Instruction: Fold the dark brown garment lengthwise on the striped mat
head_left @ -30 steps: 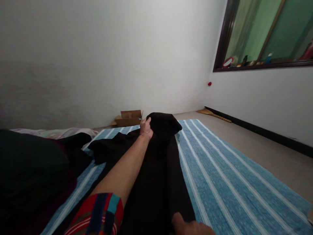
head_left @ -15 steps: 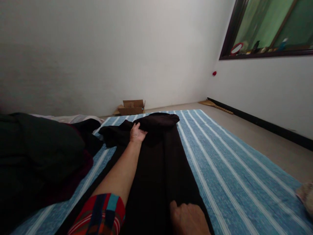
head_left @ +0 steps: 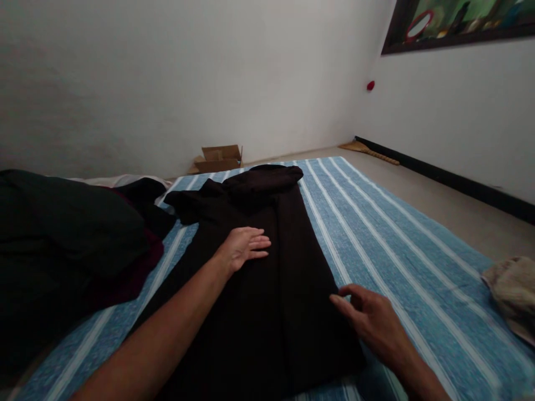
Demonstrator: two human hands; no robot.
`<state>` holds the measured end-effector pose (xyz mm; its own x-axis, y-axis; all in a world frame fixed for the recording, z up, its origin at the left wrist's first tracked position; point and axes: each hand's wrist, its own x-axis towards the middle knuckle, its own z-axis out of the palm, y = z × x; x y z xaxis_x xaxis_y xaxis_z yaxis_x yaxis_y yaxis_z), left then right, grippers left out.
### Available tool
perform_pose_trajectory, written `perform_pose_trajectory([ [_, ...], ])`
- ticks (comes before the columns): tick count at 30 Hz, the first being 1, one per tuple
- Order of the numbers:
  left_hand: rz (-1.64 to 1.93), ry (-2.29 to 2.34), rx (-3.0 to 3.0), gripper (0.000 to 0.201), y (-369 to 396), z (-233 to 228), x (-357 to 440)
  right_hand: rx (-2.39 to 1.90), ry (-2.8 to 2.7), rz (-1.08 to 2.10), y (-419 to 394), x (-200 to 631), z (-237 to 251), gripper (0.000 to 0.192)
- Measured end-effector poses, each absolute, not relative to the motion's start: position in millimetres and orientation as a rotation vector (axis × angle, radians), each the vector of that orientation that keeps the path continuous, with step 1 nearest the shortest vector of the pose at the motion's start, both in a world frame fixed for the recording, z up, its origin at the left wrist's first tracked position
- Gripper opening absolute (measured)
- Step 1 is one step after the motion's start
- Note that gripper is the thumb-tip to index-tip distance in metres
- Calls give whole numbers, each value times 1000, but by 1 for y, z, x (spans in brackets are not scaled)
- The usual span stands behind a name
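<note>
The black garment (head_left: 267,278) lay under my left hand (head_left: 244,248), fingers flat and spread; my right hand (head_left: 371,317), loosely open, touched its right edge. A cardboard box (head_left: 218,158) stood far off, contents unseen.

Window frame (head_left: 455,36) running off top edge and right edge; items on its sill too small to identify. Beige cloth (head_left: 510,292) getting cut off by right edge, its full shape not showing. Dark clothes pile (head_left: 62,239) spilling past left edge. Left hand (head_left: 244,247) lying flat, palm hiding garment (head_left: 271,289) beneath. Right hand (head_left: 374,317) covering garment's right edge; forearm leaving bottom edge. Small red object (head_left: 370,85) on wall too small to tell.
</note>
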<state>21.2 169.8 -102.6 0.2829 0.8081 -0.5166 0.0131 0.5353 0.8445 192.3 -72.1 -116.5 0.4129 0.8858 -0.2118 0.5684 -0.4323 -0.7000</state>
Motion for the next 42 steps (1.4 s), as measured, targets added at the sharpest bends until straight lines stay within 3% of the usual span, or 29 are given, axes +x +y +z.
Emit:
perform_pose_trajectory([
  [4,294,1095,1097,20,100,-98,13,-2360,-1158,564,-83,211,-129,40],
  [12,91,1055,1209,23,56,-100,17,-2303,-1276,806,-78,199,-131,44],
  [19,39,1045,1102,18,43,-110,23,-2117,-1168,1077,-71,210,-141,19],
  [24,70,988,1010,26,39,-119,21,-1908,-925,1367,-74,211,-128,18],
  [29,75,953,934,32,35,-120,21,-1879,-942,1387,-77,213,-124,24],
  [34,90,999,869,39,30,-118,27,-1990,-1028,1228,-77,212,-128,33],
  [40,96,995,842,32,28,-112,33,-2119,-1105,384,-111,195,-117,32],
  [42,95,952,827,28,29,-108,36,-1988,-1217,289,-133,177,-110,28],
])
